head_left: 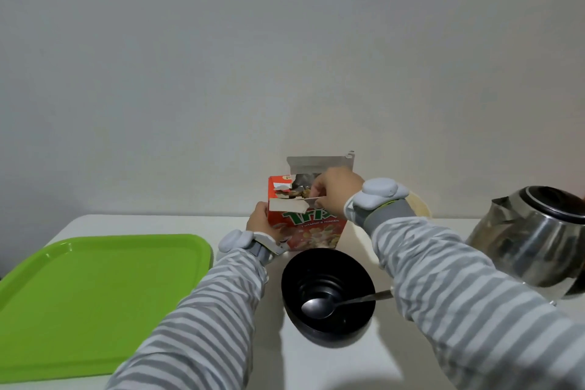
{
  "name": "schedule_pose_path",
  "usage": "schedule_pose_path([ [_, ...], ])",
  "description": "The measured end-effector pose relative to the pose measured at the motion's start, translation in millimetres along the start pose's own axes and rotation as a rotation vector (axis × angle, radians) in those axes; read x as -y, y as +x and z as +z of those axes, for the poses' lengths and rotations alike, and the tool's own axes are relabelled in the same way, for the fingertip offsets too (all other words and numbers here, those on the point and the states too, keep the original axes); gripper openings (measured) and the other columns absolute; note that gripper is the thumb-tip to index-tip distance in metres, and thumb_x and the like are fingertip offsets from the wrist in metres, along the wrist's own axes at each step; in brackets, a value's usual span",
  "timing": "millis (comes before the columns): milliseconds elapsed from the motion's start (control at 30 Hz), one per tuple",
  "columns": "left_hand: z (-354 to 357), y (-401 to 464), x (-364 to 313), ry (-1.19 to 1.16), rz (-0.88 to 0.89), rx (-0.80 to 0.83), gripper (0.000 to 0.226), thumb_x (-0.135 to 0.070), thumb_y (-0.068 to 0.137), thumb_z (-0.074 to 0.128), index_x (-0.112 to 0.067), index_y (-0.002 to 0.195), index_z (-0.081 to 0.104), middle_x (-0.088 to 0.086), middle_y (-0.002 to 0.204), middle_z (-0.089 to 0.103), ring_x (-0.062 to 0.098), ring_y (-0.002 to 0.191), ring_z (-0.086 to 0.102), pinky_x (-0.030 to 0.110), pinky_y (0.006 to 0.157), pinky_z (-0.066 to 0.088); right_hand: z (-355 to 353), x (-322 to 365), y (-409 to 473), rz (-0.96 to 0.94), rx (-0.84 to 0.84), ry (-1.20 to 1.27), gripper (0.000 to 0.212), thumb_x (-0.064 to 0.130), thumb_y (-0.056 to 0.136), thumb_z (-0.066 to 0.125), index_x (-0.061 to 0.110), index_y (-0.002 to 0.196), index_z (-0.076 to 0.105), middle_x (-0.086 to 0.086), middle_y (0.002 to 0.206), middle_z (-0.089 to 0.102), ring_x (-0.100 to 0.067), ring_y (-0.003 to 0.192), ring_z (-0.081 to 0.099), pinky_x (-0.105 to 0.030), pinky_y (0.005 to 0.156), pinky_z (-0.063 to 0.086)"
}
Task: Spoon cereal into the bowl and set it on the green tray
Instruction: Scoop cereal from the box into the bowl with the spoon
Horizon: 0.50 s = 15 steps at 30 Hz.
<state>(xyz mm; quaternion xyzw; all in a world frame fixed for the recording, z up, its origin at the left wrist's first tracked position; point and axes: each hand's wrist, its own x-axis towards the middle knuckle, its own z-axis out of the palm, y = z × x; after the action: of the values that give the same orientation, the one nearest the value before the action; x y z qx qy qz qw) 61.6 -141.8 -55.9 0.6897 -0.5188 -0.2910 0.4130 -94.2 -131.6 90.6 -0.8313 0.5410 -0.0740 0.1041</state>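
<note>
A red cereal box point(311, 231) stands upright at the back of the white table, its top flaps torn open and a silver inner bag sticking up. My left hand point(259, 221) grips the box's left side. My right hand point(335, 191) pinches the front top flap at the box's opening. In front of the box sits a black bowl point(327, 266) with a metal spoon point(319, 307) lying inside, its handle pointing right over the rim. No cereal shows in the bowl. The green tray point(91, 301) lies flat on the left with nothing on it.
A shiny steel kettle point(531, 237) stands close on the right, beside my right forearm. A pale round object point(419, 207) peeks out behind my right wrist. The table's point(332, 364) back edge meets a plain wall.
</note>
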Motion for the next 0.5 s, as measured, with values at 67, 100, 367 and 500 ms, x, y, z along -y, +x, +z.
schedule_pose_path([
  [67,-2,-1,-5,-0.013,-0.003,-0.123,0.050,-0.012,0.061,0.082,-0.015,0.100,0.050,0.007,0.100,0.064,0.018,0.083,0.057,0.029,0.067,0.045,1,-4,-2,-0.008,-0.025,0.012,0.019,0.006,0.083,0.060,0.016,0.084,0.076,-0.001,0.098,0.074,-0.022,0.086,0.066,-0.029,0.074,0.052],
  [100,-4,0,-7,-0.026,0.002,-0.192,0.048,-0.010,0.062,0.081,-0.016,0.095,0.046,0.009,0.098,0.061,0.021,0.083,0.057,0.032,0.068,0.045,1,-5,-3,-0.012,-0.043,0.030,0.019,0.004,0.081,0.059,0.015,0.083,0.075,0.000,0.097,0.073,-0.021,0.083,0.065,-0.029,0.075,0.052],
  [367,-8,-14,4,-0.043,-0.047,-0.235,0.029,-0.012,0.078,0.067,-0.012,0.096,0.045,0.016,0.103,0.057,0.032,0.094,0.059,0.035,0.073,0.042,35,-7,-12,-0.032,-0.082,0.078,0.019,0.005,0.078,0.058,0.017,0.082,0.072,-0.006,0.100,0.071,-0.027,0.092,0.064,-0.028,0.074,0.050],
  [500,-10,-15,3,-0.010,0.021,-0.199,0.045,-0.013,0.073,0.070,-0.012,0.114,0.051,0.009,0.108,0.066,0.028,0.098,0.063,0.034,0.079,0.051,39,-6,-13,-0.047,-0.134,0.092,0.020,0.004,0.079,0.057,0.015,0.084,0.072,-0.005,0.101,0.068,-0.026,0.097,0.060,-0.026,0.070,0.042],
])
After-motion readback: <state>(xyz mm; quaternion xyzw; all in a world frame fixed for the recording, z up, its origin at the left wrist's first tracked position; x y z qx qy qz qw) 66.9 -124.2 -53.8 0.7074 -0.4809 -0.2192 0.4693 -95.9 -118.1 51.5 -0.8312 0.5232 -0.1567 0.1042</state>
